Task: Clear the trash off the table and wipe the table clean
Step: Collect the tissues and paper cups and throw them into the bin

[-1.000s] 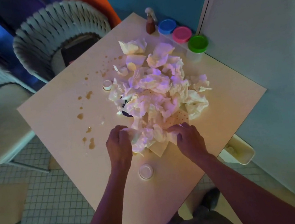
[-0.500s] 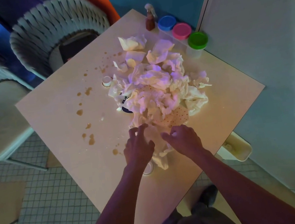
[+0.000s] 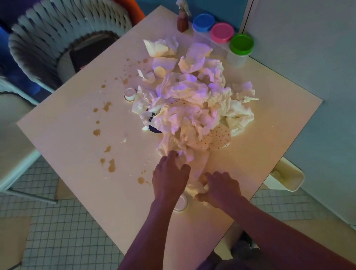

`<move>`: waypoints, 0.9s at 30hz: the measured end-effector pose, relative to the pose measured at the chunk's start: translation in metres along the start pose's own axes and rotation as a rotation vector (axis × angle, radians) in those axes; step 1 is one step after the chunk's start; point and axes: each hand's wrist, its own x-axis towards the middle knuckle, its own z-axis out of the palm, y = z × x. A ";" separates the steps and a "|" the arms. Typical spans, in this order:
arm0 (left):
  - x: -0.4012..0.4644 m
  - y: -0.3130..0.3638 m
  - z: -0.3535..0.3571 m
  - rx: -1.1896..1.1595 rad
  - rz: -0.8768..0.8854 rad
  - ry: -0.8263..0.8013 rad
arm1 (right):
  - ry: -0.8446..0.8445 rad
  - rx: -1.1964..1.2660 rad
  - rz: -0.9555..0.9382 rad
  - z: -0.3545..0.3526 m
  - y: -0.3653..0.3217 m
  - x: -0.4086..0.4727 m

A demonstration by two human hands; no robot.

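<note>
Brown-spattered worktop [image 3: 63,137] is heaped centrally with crumpled tissues [image 3: 193,103], whose near edge is gripped by the left hand [image 3: 170,175] and right hand [image 3: 222,188]; loose pieces may be dragged through spills or dropped short of the bin [image 3: 286,175].

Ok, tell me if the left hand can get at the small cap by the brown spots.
Probably yes: the cap sits bare at the paper heap's edge, open table between it and the left hand.
</note>
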 end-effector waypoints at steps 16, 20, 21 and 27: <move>0.016 0.001 -0.035 -0.219 -0.069 0.159 | 0.026 0.202 -0.001 -0.019 0.000 -0.009; 0.035 0.006 -0.031 -0.125 -0.202 0.121 | 0.091 0.294 0.073 -0.029 0.004 -0.009; 0.040 0.008 -0.029 -0.097 -0.226 0.109 | 0.106 0.332 0.083 -0.030 0.005 -0.007; 0.066 0.016 -0.016 0.040 -0.234 0.023 | 0.151 0.527 0.123 -0.050 -0.001 0.000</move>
